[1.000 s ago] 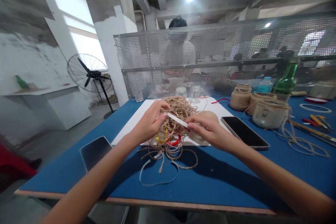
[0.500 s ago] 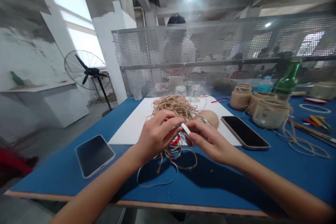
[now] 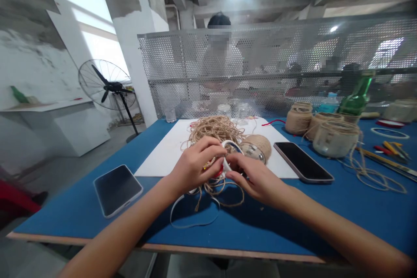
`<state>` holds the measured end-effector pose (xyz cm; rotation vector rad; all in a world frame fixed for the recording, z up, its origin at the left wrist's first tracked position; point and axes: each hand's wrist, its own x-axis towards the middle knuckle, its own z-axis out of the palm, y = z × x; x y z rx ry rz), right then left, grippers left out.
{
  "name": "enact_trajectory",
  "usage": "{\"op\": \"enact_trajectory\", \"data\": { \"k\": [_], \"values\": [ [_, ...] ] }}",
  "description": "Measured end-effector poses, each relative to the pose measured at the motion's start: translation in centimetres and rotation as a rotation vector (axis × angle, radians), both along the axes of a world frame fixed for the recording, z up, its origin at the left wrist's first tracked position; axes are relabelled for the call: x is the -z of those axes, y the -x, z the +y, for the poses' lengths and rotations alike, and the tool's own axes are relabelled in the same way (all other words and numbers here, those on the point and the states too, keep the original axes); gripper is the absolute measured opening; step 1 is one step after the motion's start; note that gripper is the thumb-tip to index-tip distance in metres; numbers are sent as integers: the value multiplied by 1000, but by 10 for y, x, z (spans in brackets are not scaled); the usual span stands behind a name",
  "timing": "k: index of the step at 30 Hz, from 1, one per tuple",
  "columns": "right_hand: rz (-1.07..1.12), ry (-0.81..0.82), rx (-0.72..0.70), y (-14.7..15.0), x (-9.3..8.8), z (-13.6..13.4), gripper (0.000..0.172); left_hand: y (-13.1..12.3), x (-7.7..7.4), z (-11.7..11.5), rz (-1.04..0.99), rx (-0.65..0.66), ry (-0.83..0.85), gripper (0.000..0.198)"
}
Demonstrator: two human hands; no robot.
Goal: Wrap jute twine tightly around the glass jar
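Between my hands is a white ring [image 3: 226,166], tilted so that part of its opening shows. My left hand [image 3: 198,163] has its fingers closed at the ring's left side. Thumb and fingers of my right hand [image 3: 252,171] pinch its right side. Something red [image 3: 219,171] shows just behind my left fingertips, mostly hidden. Beyond my hands lies a tangled heap of jute twine [image 3: 216,130]. A twine-wrapped jar [image 3: 258,147] rests on its side close to my right hand. Loose twine loops [image 3: 224,195] and a thin pale band [image 3: 195,225] lie below my hands.
White paper [image 3: 159,156] covers part of the blue table [image 3: 81,221]. Phones [image 3: 117,191] [image 3: 302,162] flank my hands. To the right stand twine-wrapped jars [image 3: 298,119], a glass jar [image 3: 336,140], a green bottle [image 3: 356,95] and pens [image 3: 392,150]. A person [image 3: 221,65] is behind the perforated screen [image 3: 270,52].
The white ring has turned from nearly edge-on to showing its opening. My right fingers have shifted along its side, while both hands stay over the same spot.
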<state>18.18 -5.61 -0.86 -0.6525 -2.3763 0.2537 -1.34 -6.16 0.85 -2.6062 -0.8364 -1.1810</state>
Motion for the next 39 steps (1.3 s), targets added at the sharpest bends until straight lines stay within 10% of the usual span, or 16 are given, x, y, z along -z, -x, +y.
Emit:
{"op": "enact_trajectory", "data": {
  "k": [6,19,32,39],
  "values": [
    [-17,-20,41,1,2,0,19,1,3,-1,-70,-10,20,22],
    [-202,-639,282,0,20,14,16,-14,8,-3,-219,35,767,19],
    [82,-924,26,-19,23,-4,25,-4,13,-3,59,-63,249,10],
    [123,-638,290,-5,7,-9,24,-2,19,-2,243,-121,-17,12]
  ]
}}
